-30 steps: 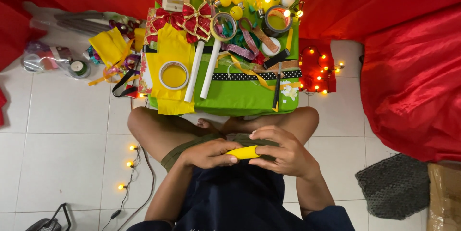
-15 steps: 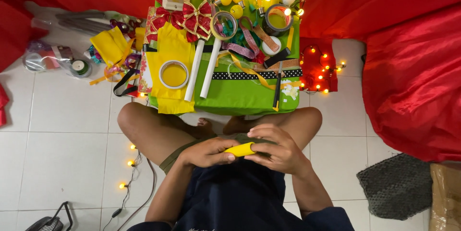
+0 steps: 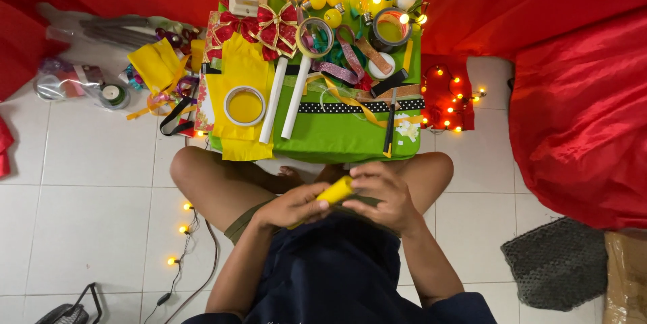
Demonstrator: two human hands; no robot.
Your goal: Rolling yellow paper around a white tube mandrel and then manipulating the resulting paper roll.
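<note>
The person sits cross-legged on the tiled floor, holding a small yellow roll over the lap, just in front of the low green table. The left hand is curled round the roll's lower end, fingers closed over it; the right hand pinches the upper end with bent fingertips. The roll looks tightly wound already, though whether its edge is fixed I cannot tell. It is well apart from the table's supplies, so it reads as a piece in the middle of being shaped, not yet joined to anything.

On the table lie 2 white tubes side by side, a roll of yellow tape on yellow felt sheets, red bows with gold edging, loose ribbons, a black-and-white dotted band and a dark-handled tool near the front edge. Lit fairy lights trail across the floor and the table's far end. Red cloth drapes the right side and back; a grey mat lies at the lower right, and plastic bags sit at the left.
</note>
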